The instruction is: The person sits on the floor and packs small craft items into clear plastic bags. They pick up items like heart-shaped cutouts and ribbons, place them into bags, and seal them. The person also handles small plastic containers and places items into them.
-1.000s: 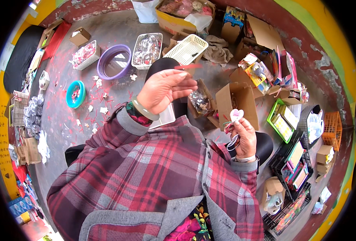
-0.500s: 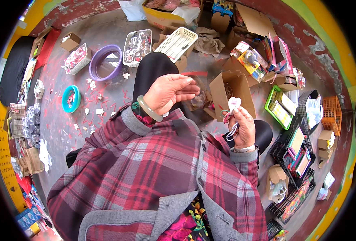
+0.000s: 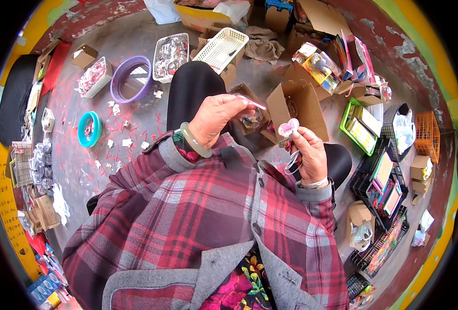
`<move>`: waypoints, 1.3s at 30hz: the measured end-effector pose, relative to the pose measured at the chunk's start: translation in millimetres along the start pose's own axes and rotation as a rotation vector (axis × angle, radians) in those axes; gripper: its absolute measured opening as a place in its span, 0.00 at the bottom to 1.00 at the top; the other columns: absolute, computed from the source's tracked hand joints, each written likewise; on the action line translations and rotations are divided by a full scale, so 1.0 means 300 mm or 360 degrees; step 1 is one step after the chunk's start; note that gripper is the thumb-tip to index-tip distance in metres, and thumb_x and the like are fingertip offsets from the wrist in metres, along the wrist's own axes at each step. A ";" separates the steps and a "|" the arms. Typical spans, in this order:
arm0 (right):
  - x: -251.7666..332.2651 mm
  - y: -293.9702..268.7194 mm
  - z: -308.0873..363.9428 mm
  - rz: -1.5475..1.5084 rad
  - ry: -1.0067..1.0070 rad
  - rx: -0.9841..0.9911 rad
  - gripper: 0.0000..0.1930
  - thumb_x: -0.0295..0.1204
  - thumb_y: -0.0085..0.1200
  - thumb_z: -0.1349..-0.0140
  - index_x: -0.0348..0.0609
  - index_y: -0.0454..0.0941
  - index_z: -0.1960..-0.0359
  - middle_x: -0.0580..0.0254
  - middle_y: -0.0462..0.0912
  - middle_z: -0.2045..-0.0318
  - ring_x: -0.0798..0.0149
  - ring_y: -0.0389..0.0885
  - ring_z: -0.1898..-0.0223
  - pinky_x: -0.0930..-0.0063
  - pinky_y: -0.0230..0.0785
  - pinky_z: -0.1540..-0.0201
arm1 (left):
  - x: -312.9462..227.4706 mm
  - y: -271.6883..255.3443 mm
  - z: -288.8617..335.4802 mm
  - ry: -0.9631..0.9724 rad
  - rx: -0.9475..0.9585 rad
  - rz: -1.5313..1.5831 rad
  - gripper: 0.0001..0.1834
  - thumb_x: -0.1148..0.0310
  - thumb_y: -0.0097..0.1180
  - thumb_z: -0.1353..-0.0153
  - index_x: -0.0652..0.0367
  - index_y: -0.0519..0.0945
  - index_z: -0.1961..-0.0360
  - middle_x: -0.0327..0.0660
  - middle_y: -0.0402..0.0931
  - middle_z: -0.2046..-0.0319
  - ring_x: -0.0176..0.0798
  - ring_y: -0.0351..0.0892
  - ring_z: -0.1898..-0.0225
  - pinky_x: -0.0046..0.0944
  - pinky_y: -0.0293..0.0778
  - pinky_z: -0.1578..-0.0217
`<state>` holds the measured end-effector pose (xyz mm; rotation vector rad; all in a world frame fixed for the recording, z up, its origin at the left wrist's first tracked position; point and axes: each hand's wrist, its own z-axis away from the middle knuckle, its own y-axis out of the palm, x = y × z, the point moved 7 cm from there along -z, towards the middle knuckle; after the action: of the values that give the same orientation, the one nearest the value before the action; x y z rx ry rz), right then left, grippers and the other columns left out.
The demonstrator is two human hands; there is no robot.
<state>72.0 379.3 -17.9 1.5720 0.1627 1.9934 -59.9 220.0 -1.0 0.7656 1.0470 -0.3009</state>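
Note:
Pinched in my right hand (image 3: 311, 157) is a small pink-and-white heart-shaped piece (image 3: 288, 127), and a thin white cord (image 3: 292, 164) loops down below the fingers. My left hand (image 3: 216, 119), with a pale bangle on its wrist, has its thumb and fingers closed on a thin pink-and-white flat strip (image 3: 253, 101), seen almost edge-on. The two hands are apart, in front of my body. Just beyond the right hand stands an open cardboard box (image 3: 304, 111) with something coiled inside. A smaller open box (image 3: 252, 121) with clear-wrapped pieces sits beneath the left fingertips.
Left of my knee are a purple tub (image 3: 116, 85), a teal bowl (image 3: 81, 129) and a white basket (image 3: 97, 85) of pink-and-white pieces. Ahead lie a filled white basket (image 3: 158, 64) and a cream basket (image 3: 228, 49). A green crate (image 3: 349, 124) and black crates (image 3: 364, 188) stand at right.
The heart piece has tilted and shifted slightly left, showing a pinker side. In my left hand, the clear sheet with a red edge that hung down now appears as a narrow strip.

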 end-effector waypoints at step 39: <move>0.218 0.232 0.058 0.1960 -0.1023 0.0017 0.07 0.25 0.53 0.46 0.45 0.74 0.65 0.58 0.76 0.76 0.54 0.75 0.77 0.70 0.66 0.76 | 0.075 0.057 -0.001 -0.0115 0.0122 -0.0193 0.13 0.76 0.51 0.45 0.68 0.73 0.57 0.40 0.77 0.67 0.27 0.75 0.66 0.26 0.71 0.64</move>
<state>53.9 351.3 73.3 2.5415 -1.3269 2.0260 -39.5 235.2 -13.3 0.7554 1.0199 -0.4714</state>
